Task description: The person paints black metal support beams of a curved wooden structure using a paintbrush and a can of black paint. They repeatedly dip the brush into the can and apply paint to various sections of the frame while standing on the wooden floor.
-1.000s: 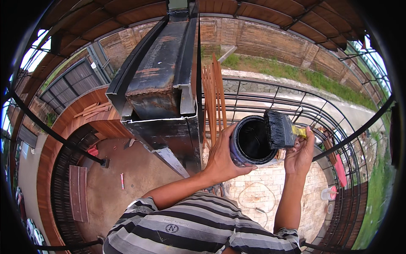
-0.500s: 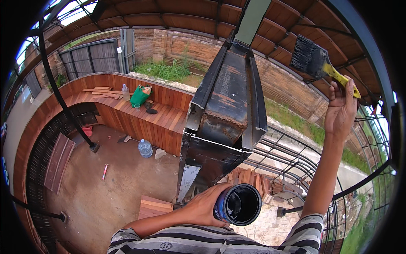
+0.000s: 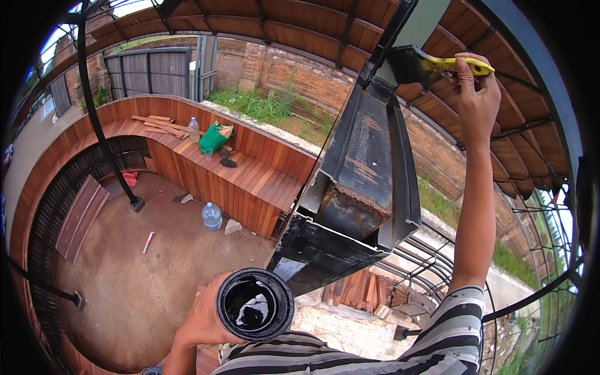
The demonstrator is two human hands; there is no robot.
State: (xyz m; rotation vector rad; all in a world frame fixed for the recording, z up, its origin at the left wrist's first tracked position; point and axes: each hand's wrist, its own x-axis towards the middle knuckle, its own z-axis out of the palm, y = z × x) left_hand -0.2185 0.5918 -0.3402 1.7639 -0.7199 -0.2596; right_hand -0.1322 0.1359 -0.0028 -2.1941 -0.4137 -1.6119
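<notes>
In front of my chest, my left hand is wrapped round a can of black paint. Its mouth faces up, and wet black paint shines inside. My right hand is raised high and grips a paintbrush by its yellow handle. The black-coated bristles reach the upper end of a steel column, beside its pale green part; whether they touch it I cannot tell. The column is mostly black, with scuffed reddish patches and a rusty lower edge.
A curved wooden bench holds a green bag, a plastic bottle and loose boards. On the floor below are a large water bottle and a reddish stick. Stacked timber lies beyond the column.
My right hand has brought the paintbrush leftward and up to the column's top, turning its handle level. The paint can in my left hand has shifted left, and the whole view has turned somewhat.
</notes>
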